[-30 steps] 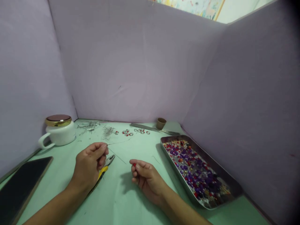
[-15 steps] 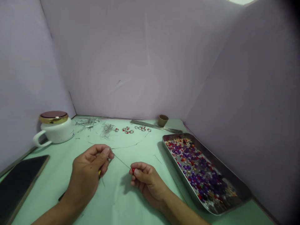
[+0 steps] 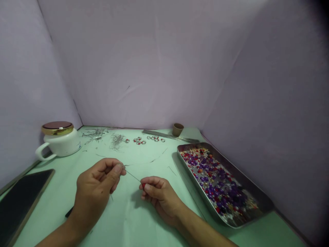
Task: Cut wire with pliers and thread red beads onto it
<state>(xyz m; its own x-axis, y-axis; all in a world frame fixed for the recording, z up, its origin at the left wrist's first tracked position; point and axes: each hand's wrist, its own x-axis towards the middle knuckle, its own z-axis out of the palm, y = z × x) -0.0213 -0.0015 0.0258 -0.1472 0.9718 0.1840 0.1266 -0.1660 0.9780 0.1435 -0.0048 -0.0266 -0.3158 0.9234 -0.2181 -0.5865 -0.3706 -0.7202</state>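
- Left hand (image 3: 96, 187) resting low over a pale green table (image 3: 128, 219), fingers curled, thumb and forefinger pinched shut on one end of a thin wire (image 3: 132, 175).
- Wire running straight from that pinch, slanting down toward the right hand, just above the table.
- Right hand (image 3: 160, 197) loosely fisted, fingertips pinching a small red bead (image 3: 143, 185) right at the wire's free end; cannot tell whether the wire has entered the bead.
- Both hands close together near the middle of the table, forearms coming in from the bottom edge.
- Dark handle tip (image 3: 69, 213) peeking out under the left wrist; the rest hidden.
- Metal tray (image 3: 259, 199) to the right of the right hand, holding loose beads in purple, red and lighter colours.
- White lidded mug (image 3: 59, 141) with a gold-rimmed lid at the far left, by the wall.
- Dark flat tablet-like slab (image 3: 23, 199) at the near left edge.
- Along the back of the table: tangles of cut wire scraps (image 3: 117, 140), a few small beaded rings (image 3: 140, 140), a bundle of straight wires (image 3: 169, 136), and a small brown cup (image 3: 178, 129).
- Plain lilac partition walls (image 3: 154, 68) enclosing the table on three sides.
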